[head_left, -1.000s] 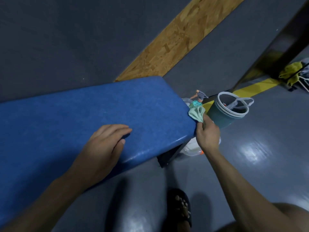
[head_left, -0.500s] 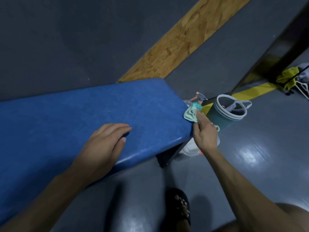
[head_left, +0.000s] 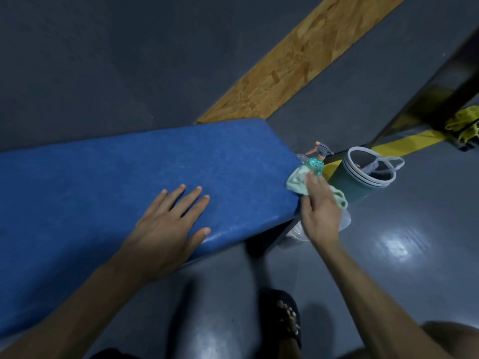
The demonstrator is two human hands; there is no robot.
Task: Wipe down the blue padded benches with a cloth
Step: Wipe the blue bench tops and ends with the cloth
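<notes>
- Left hand (head_left: 166, 229) lies flat, fingers spread wide, on the blue padded bench (head_left: 129, 177).
- Right hand (head_left: 320, 211) presses the pale green cloth (head_left: 298, 181) against the bench's end corner, fingers extended.
- Spray bottle (head_left: 316, 161) and bucket (head_left: 363, 177) just beyond; no readable writing.

The blue padded vinyl bench (head_left: 145, 177) runs from the left edge to the middle, in front of the dark grey wall (head_left: 103, 60). The left hand (head_left: 166, 229) lies flat on its near edge. The right hand (head_left: 320, 211) presses a pale green crumpled cloth (head_left: 298, 181) against the bench's right end. Just behind the cloth stands a clear teal spray bottle (head_left: 316, 164) (its lower part hidden), and right of that a round grey-green plastic bucket (head_left: 355, 185) on the glossy grey floor (head_left: 414, 255).
</notes>
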